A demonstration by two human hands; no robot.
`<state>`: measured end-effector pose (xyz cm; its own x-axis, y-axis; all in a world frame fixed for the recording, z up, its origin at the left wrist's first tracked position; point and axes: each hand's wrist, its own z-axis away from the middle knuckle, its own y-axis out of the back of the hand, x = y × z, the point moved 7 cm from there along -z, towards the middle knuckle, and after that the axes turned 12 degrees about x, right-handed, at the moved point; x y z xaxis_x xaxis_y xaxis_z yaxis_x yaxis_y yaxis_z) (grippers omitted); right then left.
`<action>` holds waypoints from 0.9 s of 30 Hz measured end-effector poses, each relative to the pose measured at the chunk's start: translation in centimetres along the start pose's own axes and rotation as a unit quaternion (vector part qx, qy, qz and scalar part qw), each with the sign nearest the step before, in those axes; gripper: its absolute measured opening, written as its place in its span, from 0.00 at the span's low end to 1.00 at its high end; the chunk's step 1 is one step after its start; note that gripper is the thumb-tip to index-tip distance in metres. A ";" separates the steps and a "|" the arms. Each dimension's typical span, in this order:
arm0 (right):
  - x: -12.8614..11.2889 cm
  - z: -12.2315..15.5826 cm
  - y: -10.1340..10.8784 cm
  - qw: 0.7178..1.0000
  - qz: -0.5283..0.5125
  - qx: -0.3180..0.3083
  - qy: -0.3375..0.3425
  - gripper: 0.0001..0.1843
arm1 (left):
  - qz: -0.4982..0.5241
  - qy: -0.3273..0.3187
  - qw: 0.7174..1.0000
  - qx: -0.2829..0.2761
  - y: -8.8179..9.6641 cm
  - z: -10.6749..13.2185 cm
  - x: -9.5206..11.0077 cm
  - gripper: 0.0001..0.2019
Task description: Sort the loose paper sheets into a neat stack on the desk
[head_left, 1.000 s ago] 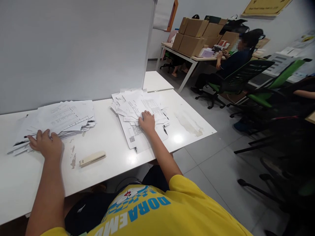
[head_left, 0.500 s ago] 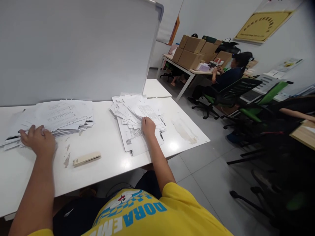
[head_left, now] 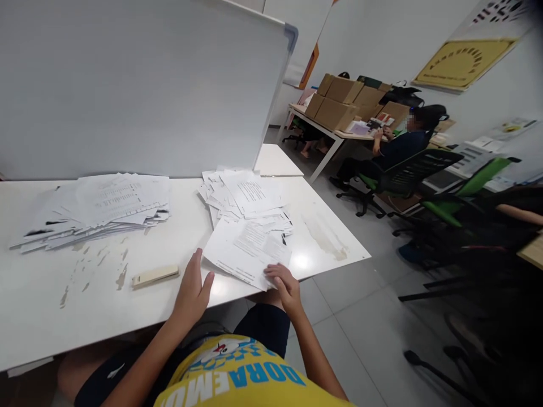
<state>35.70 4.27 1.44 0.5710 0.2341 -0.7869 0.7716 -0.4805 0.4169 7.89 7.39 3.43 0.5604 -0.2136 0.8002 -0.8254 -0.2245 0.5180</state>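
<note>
My right hand [head_left: 285, 287] pinches the near edge of a printed sheet [head_left: 246, 251] at the front of the white table [head_left: 85, 305]. My left hand [head_left: 193, 291] is open, fingers stretched upward, right beside the sheet's left corner. Behind the sheet lies a loose pile of printed papers [head_left: 246, 195]. A second, wider pile of papers [head_left: 97, 209] lies at the table's left, far from both hands.
A cream stapler [head_left: 155, 276] lies left of my left hand. A white partition board [head_left: 136, 85] stands behind the table. A person in a chair [head_left: 399, 150] sits at a far desk with cardboard boxes [head_left: 339, 102]. Green and black office chairs [head_left: 462, 192] stand to the right.
My left hand left the left pile and came across to the front centre. My right hand pulled one sheet off the right pile toward the table's front edge.
</note>
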 end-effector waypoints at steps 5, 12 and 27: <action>3.1 -1.0 2.2 0.962 0.234 0.112 -0.082 0.32 | 0.008 0.050 0.997 -0.063 -3.5 -2.6 0.1 0.41; 3.8 -0.7 0.6 0.946 0.288 0.066 -0.136 0.40 | 0.046 0.194 0.973 -0.117 -5.6 -6.1 -1.4 0.39; 0.4 -0.1 1.0 0.927 -0.220 0.151 -0.265 0.43 | 0.037 0.020 0.998 0.052 -0.4 -2.4 0.7 0.15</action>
<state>36.76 3.93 1.59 -0.0598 0.0545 -0.9967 0.7382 -0.6697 -0.0809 8.45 9.62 4.52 0.4927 -0.1953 0.8480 -0.8517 -0.3079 0.4240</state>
